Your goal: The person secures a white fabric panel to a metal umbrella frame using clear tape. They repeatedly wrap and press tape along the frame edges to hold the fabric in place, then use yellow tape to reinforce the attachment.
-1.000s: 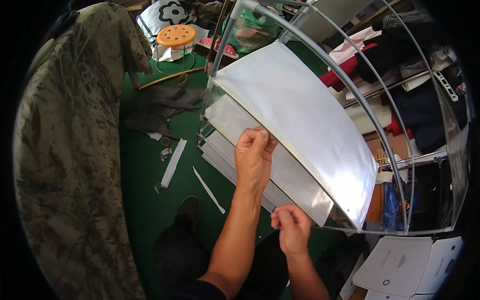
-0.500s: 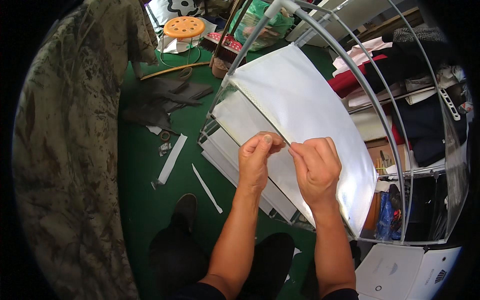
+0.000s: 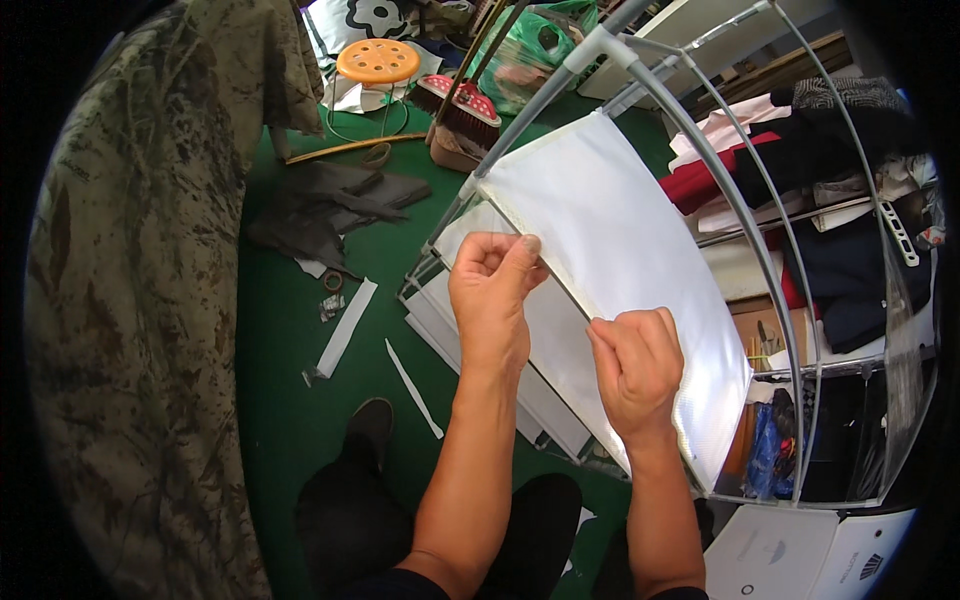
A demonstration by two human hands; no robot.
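Note:
A white fabric shelf with a dark front edge is stretched on a frame of grey tubes. My left hand pinches that edge near its upper left part, thumb on top. Farther down the same edge, my right hand is closed in a pinch, its thumb and forefinger on the rim. What lies between the fingertips is mostly hidden. Below this shelf, more white panels of the same rack show in tiers.
Folded clothes fill the rack's right side. A camouflage cloth hangs at the left. On the green floor lie dark cloth scraps, a tape roll and white strips. Behind stand an orange stool and a broom.
My left hand has slid up and left along the shelf edge. My right hand sits slightly lower, so the gap between them is wider. The whole view has shifted a little.

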